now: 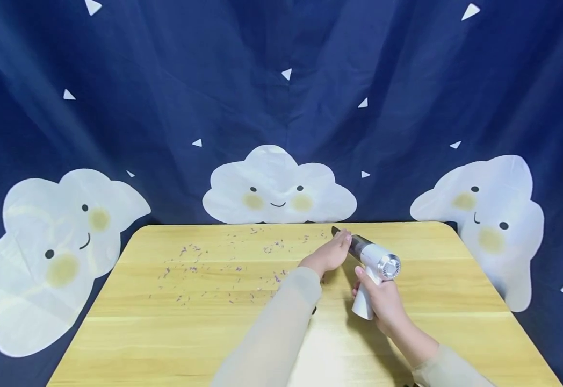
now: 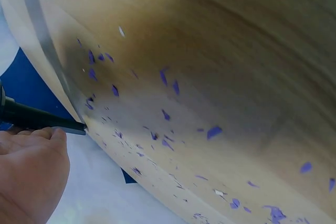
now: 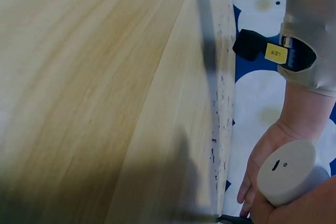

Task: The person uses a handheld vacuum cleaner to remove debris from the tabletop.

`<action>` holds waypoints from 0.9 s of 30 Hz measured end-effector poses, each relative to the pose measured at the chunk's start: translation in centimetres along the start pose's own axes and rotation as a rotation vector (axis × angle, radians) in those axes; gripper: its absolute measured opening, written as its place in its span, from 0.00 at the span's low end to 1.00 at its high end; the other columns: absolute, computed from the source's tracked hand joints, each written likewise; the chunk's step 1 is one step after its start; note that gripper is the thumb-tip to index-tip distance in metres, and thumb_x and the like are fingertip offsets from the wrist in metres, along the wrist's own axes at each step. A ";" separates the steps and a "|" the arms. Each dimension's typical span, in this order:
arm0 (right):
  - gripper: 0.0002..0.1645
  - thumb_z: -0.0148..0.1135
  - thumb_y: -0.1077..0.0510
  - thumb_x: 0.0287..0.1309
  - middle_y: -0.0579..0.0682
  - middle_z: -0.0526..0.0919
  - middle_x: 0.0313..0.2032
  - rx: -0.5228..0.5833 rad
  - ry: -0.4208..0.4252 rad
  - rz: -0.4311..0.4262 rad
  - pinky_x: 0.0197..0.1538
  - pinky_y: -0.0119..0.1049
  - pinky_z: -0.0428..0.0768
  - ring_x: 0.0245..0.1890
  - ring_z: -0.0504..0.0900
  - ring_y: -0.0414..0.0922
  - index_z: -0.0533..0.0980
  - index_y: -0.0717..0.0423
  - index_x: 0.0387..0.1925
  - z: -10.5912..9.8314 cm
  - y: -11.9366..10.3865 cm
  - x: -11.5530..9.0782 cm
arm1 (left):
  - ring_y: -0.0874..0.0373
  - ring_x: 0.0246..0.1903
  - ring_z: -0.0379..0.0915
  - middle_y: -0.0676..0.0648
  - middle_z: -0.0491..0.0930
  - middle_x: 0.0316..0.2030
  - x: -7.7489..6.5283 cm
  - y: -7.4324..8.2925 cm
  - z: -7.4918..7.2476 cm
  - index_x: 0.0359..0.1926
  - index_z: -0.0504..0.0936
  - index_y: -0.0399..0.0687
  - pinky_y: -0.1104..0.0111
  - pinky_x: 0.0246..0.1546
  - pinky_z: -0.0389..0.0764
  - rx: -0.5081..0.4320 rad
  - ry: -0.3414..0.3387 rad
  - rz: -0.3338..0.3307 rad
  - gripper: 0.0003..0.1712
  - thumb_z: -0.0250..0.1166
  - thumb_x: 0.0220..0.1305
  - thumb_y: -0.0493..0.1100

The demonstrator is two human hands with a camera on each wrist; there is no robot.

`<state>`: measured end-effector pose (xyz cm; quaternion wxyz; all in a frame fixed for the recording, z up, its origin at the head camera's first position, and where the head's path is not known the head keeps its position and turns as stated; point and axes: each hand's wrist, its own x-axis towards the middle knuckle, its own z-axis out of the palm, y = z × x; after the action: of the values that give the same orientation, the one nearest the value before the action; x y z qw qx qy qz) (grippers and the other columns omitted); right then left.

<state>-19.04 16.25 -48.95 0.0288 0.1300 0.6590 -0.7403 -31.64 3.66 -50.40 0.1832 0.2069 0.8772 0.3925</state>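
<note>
A white and silver handheld vacuum (image 1: pixel 372 257) with a dark, narrow nozzle (image 2: pixel 44 119) is held over the right half of the table, its tip pointing to the far edge. My right hand (image 1: pixel 383 301) grips its white handle, thumb up near the body. My left hand (image 1: pixel 329 255) reaches across from the left and holds the dark nozzle near its tip, covering part of it. Purple paper scraps (image 2: pixel 214 132) lie scattered on the table, to the left of the nozzle. In the right wrist view, the round handle base (image 3: pixel 287 171) hides part of the left hand.
The light wooden table (image 1: pixel 175 344) has rounded far corners. Behind it hangs a dark blue curtain (image 1: pixel 243 107) with smiling white clouds (image 1: pixel 276 177) and small white triangles. A black wrist camera (image 3: pixel 249 44) with a yellow label sits on the left sleeve.
</note>
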 end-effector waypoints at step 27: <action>0.20 0.57 0.54 0.73 0.51 0.80 0.27 -0.169 -0.173 0.004 0.35 0.42 0.86 0.26 0.82 0.44 0.63 0.62 0.53 -3.1 -1.6 1.8 | 0.54 0.78 0.39 0.47 0.45 0.79 0.1 0.6 -0.1 0.79 0.52 0.44 0.60 0.76 0.48 0.130 0.050 -0.070 0.39 0.22 0.80 0.62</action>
<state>-20.61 19.73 -48.08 0.0981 0.0641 0.7139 -0.6904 -31.69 3.99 -49.91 0.1611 0.1778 0.9118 0.3333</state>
